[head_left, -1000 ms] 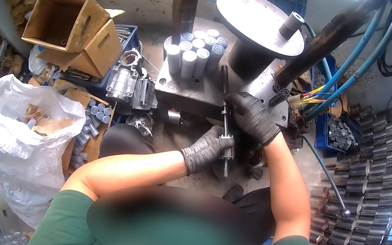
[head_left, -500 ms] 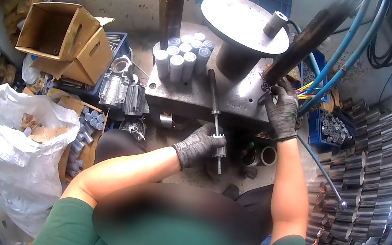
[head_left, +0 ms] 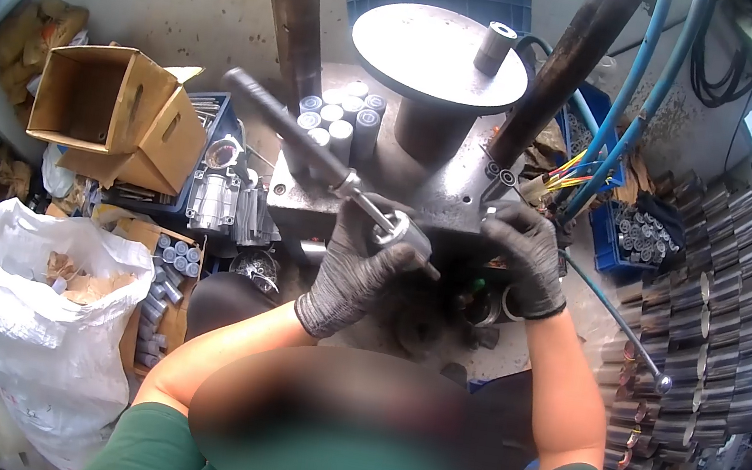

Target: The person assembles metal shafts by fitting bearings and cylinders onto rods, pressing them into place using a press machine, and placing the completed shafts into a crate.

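My gloved left hand (head_left: 357, 266) is closed around a metal cylinder part (head_left: 405, 235) at the lower end of a long rod tool (head_left: 290, 127), which tilts up to the left over the bench. My gloved right hand (head_left: 527, 256) is pinched near the bench's right front corner, with a small shiny piece (head_left: 492, 212) at its fingertips. Several grey cylinders (head_left: 339, 139) stand upright on the metal bench (head_left: 443, 201), partly behind the tool. Two small dark cylinders (head_left: 499, 180) lie just above my right hand.
A round metal plate (head_left: 430, 55) on a pedestal carries one cylinder (head_left: 495, 48). Dark posts (head_left: 292, 12) rise behind. Cardboard box (head_left: 87, 103), white sack (head_left: 46, 323) and metal housings (head_left: 213, 198) are left; blue hoses (head_left: 639, 109), blue bin (head_left: 620, 241) and stacked metal parts (head_left: 710, 320) right.
My left hand has lifted and tilted the rod tool leftward. My right hand left the tool, reached the small dark cylinders, then drew back with a small piece. The view has shifted.
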`<state>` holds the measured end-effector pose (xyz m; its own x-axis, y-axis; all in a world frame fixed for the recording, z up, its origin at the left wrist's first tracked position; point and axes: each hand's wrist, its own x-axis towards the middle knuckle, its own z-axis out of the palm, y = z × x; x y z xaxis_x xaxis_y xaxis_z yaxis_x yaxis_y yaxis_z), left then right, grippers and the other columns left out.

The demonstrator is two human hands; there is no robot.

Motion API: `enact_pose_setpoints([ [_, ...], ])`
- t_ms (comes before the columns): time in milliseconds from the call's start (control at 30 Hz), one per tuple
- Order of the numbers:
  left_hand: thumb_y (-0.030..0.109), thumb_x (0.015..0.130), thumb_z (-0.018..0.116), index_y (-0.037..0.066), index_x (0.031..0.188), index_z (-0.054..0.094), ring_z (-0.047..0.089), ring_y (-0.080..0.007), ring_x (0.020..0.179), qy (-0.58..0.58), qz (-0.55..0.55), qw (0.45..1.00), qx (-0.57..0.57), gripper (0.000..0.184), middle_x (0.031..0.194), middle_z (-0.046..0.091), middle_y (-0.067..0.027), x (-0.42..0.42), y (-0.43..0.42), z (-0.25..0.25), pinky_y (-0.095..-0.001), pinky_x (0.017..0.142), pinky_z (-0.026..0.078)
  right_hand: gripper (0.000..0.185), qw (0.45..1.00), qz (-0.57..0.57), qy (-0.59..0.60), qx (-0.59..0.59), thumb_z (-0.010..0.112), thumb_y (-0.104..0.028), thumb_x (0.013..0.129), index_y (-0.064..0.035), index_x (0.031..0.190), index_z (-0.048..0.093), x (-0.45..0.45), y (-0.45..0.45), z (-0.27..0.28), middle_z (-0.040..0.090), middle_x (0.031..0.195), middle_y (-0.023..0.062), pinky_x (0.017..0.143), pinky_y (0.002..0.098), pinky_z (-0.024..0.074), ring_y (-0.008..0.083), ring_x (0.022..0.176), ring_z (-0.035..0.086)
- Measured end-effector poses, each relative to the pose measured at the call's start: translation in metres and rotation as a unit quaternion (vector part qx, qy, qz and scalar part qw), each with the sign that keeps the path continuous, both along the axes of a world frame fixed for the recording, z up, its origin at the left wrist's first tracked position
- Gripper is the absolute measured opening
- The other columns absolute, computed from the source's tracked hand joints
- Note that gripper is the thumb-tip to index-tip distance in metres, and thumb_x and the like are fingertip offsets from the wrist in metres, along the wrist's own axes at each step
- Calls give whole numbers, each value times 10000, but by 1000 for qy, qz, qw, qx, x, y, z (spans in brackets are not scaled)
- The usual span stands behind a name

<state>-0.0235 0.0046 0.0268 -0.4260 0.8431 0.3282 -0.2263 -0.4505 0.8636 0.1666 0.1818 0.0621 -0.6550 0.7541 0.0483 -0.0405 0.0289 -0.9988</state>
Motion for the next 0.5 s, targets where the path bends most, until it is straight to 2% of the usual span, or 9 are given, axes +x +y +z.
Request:
enact_pose_setpoints([
  [33, 234, 964, 809, 67, 1372, 425, 673, -217, 1069, -46, -14, 999, 8, 585, 1240, 595, -141, -3, -3, 6, -382, 960, 601, 194, 1000, 22, 2, -9, 834, -118, 876, 2, 998, 743, -2, -9, -3, 731, 951, 26, 829, 269, 538, 105, 866, 660],
  [67, 220, 979, 791, 57, 1356, 433, 682, -233, 1116, -21, 49, 998, 29, 545, 1241, 608, -150, -7, 0, 4, -388, 983, 597, 200, 999, 45, 3, -18, 834, -118, 876, 10, 1000, 741, -3, -18, -6, 737, 939, 31, 829, 271, 542, 108, 856, 663],
  [133, 210, 994, 773, 51, 1358, 427, 682, -251, 1165, -55, 75, 996, 11, 527, 1256, 615, -165, -9, -5, 13, -398, 1006, 591, 228, 993, 54, -57, -90, 840, -109, 871, 16, 1028, 733, -5, -37, -4, 748, 1016, 66, 841, 292, 565, 124, 904, 682],
  [167, 208, 1006, 757, 49, 1361, 423, 682, -266, 1171, -49, 66, 997, 5, 512, 1270, 613, -169, -16, -4, 7, -401, 1012, 591, 290, 989, 81, -47, -111, 844, -119, 881, 26, 1102, 725, -8, -48, 4, 747, 1037, 79, 845, 304, 582, 135, 933, 697],
  [267, 243, 1000, 767, 55, 1371, 406, 670, -275, 1189, -94, 54, 994, -9, 551, 1262, 604, -159, -13, -5, 10, -413, 1021, 587, 379, 989, 64, -16, -135, 846, -136, 896, 39, 1202, 708, -19, -58, -9, 747, 1067, 78, 862, 304, 590, 144, 962, 705],
  [300, 254, 994, 775, 58, 1376, 396, 667, -279, 1193, -97, 50, 994, -8, 572, 1263, 597, -156, -11, -4, 10, -418, 1024, 585, 458, 985, 75, -15, -154, 840, -126, 905, 54, 1293, 677, -18, -58, -11, 748, 1080, 75, 866, 299, 590, 144, 971, 704],
  [400, 285, 976, 796, 66, 1392, 368, 657, -289, 1209, -92, 46, 995, -7, 636, 1268, 578, -152, -8, -2, 7, -433, 1030, 582, 485, 973, 119, -35, -195, 840, -109, 901, 56, 1318, 656, -17, -52, -12, 739, 1121, 69, 877, 307, 587, 139, 1007, 696],
  [500, 308, 962, 810, 68, 1436, 328, 648, -295, 1222, -71, 71, 995, 3, 717, 1280, 562, -159, -6, -2, 9, -438, 1033, 577, 370, 991, 73, -28, -113, 776, -59, 937, 24, 1286, 686, -18, -54, -22, 758, 1155, 118, 937, 331, 601, 194, 1018, 739],
])
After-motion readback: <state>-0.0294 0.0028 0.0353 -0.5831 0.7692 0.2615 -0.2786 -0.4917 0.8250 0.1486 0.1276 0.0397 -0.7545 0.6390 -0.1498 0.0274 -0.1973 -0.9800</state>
